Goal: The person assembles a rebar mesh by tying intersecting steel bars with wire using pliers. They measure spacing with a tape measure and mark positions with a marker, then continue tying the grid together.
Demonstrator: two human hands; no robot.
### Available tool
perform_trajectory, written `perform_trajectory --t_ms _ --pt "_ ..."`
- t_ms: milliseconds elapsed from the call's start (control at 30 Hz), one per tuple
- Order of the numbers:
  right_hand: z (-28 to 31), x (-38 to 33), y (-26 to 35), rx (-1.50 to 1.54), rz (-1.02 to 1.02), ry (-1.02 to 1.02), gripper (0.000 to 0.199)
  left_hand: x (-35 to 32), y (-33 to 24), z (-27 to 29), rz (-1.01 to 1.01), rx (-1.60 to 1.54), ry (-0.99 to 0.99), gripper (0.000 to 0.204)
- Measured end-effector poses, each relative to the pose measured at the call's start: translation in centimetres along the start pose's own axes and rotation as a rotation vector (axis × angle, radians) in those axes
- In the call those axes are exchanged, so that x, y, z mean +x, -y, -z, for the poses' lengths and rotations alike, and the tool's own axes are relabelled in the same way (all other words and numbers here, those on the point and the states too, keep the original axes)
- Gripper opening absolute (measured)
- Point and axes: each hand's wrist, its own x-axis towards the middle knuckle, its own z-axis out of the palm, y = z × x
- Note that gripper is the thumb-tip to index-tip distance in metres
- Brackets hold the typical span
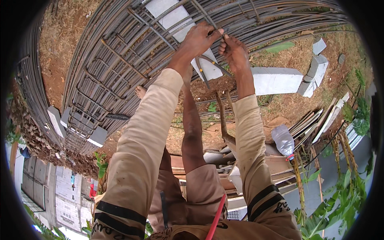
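Note:
Both of my arms, in long tan sleeves, reach forward over a cage of tied steel rebar. My left hand is closed, its thumb and fingertips pinched together at a rebar rod near the cage's near edge. Close beside it, my right hand is closed too, thumb against curled fingers, almost touching the left fingertips. Whatever lies in either pinch is too small to make out. Just below the hands, a dark tool with two yellow-marked handles, apparently pincers, rests spread over a pale block.
Long rebar rods curve around the far side. Grey concrete blocks stand at right, with more blocks under the cage's left end. Stacked boards, a clear plastic bottle and a wooden stick lie nearer. My bare leg is beside the cage.

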Motion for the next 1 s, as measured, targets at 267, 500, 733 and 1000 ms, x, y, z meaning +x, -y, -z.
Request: perform_trajectory --t_ms 267,500,733,1000 --pt "0.0 0.7 -2.8 0.606 -0.112 0.114 0.016 0.5 0.9 0.6 -0.144 0.095 0.070 0.041" --pt "-1.1 -2.3 -5.5 -0.140 0.202 -0.288 0.037 0.5 1.1 0.7 -0.147 0.073 0.086 0.042" --pt "3.6 -6.5 -12.0 -1.790 0.410 -0.219 0.055 0.2 0.5 0.5 -0.176 0.096 0.022 0.038" --pt "3.1 -5.2 -12.6 -1.898 0.251 -0.078 0.064 0.8 -0.4 0.8 0.036 -0.017 0.067 0.069"
